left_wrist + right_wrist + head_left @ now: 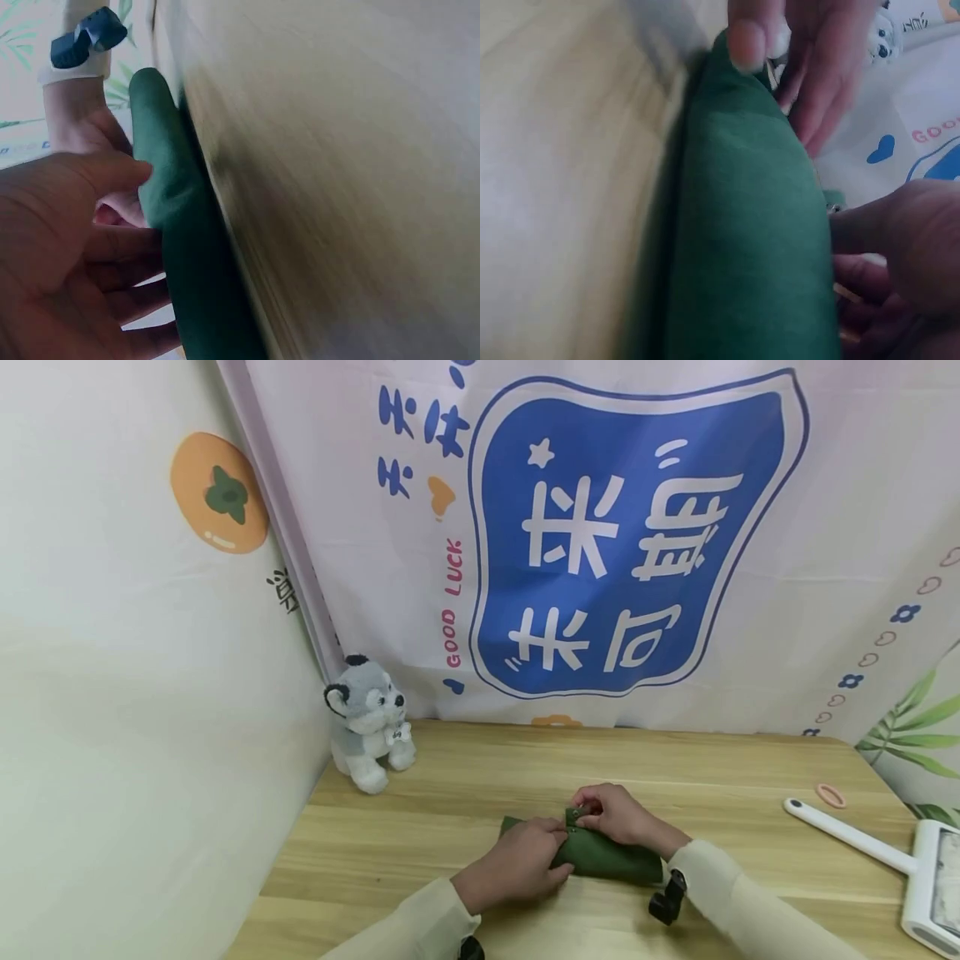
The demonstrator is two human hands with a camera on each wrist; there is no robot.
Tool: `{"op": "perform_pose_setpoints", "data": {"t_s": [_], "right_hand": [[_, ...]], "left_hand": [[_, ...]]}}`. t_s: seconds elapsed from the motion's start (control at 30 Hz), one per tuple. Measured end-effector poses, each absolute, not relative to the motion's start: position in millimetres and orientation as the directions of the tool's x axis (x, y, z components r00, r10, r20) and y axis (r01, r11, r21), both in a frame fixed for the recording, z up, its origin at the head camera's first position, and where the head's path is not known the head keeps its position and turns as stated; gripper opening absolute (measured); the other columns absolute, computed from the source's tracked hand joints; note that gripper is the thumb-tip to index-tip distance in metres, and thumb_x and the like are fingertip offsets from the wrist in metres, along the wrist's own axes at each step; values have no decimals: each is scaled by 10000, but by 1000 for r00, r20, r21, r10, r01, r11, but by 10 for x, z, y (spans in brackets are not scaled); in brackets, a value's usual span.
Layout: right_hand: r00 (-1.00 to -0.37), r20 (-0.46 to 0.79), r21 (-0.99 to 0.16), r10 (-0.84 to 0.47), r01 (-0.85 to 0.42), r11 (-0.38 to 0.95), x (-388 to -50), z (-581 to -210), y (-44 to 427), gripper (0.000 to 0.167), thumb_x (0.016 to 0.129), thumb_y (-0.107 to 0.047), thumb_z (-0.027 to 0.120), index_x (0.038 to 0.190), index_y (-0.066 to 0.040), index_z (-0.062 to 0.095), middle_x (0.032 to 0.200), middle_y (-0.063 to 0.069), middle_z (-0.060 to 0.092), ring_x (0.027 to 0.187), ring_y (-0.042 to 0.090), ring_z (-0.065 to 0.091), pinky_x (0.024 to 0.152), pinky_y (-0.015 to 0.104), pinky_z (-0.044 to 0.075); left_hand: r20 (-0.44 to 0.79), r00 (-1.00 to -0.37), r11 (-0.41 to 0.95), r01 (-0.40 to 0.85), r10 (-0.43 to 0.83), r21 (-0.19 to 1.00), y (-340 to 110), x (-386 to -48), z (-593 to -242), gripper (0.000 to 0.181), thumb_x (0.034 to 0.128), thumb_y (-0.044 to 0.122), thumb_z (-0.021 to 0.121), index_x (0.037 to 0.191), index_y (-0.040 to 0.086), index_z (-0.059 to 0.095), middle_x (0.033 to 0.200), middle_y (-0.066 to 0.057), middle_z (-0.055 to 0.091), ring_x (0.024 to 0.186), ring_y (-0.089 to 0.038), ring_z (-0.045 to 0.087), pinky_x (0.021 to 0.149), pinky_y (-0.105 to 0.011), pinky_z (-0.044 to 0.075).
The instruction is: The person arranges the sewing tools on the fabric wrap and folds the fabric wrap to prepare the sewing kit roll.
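Note:
A dark green rolled cloth pouch [611, 858] lies on the wooden table, its smooth round side filling the middle of the right wrist view. Near the middle of its upper edge, a short green strap [572, 817] with small metal snaps stands up. My right hand [617, 814] pinches this strap between thumb and fingers. On the left part of the roll rests my left hand [519, 860]; in the left wrist view its thumb and fairly straight fingers touch the green cloth. The roll's far side is mostly hidden by the hands.
A grey and white plush dog [369, 727] sits at the table's back left corner, by the wall. On the right lie a pink oval ring [830, 796] and a white long-handled tool [851, 835] with a broad head. A printed cloth [360, 527] hangs behind the table.

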State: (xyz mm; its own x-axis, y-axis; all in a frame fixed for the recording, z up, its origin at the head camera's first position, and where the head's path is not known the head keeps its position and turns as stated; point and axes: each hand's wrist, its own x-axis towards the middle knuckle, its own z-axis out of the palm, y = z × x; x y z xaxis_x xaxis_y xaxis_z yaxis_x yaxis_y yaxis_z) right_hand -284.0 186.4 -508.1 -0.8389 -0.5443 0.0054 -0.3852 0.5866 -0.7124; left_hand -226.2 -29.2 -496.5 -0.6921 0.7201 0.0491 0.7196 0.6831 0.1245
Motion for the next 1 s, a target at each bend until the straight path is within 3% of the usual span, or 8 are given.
{"op": "perform_pose_setpoints", "data": {"t_s": [0.13, 0.33, 0.43, 0.63, 0.83, 1.0], "right_hand": [[-824, 94, -649, -559, -477, 593, -2724, -5091, 1873, 106, 933, -80, 686, 979, -165, 730, 926, -37, 747, 840, 5, 655, 703, 204, 527], [-769, 125, -574, -627, -571, 587, -2571, -5026, 1843, 132, 946, -128, 681, 1059, -165, 738, 1001, -43, 747, 905, 56, 682, 765, 304, 584], [-744, 148, -523, -652, -618, 587, -2502, -4989, 1823, 154, 924, -175, 720, 1073, -138, 736, 1027, -30, 745, 931, 94, 696, 800, 354, 592], [-728, 175, -350, -663, -675, 649, -2370, -4962, 1759, 323, 865, -352, 789, 1096, -137, 719, 1058, -55, 710, 976, 92, 666, 849, 333, 571], [-716, 249, -285, -652, -698, 657, -2310, -5038, 1710, 235, 845, -256, 810, 1037, -147, 730, 1010, -67, 684, 944, 82, 654, 820, 301, 574], [-699, 348, -233, -625, -710, 665, -2246, -5133, 1741, 296, 835, -235, 813, 1089, -97, 754, 1060, -38, 679, 960, 97, 664, 795, 282, 585]], "left_hand": [[73, -695, 691, 719, 716, 66, -261, -2277, -4974, 353, 984, 383, 628, 1162, 98, 738, 1183, -4, 720, 1096, -109, 675, 897, -238, 558], [146, -718, 720, 692, 680, 49, -275, -2316, -5008, 238, 968, 379, 654, 971, 172, 771, 954, 68, 728, 857, -57, 677, 677, -199, 539], [173, -724, 725, 686, 668, 66, -284, -2334, -5017, 232, 955, 384, 672, 932, 175, 771, 929, 69, 735, 832, -64, 675, 658, -203, 531], [194, -742, 729, 669, 642, 146, -304, -2342, -5038, 209, 940, 361, 698, 883, 171, 764, 856, 71, 726, 763, -53, 645, 628, -196, 497], [217, -761, 740, 647, 611, 184, -303, -2328, -5043, 179, 954, 325, 684, 902, 182, 780, 853, 85, 737, 756, -39, 651, 632, -185, 503], [244, -763, 746, 642, 599, 176, -289, -2333, -5046, 186, 965, 322, 670, 892, 188, 776, 856, 83, 740, 765, -49, 663, 632, -191, 513]]}}
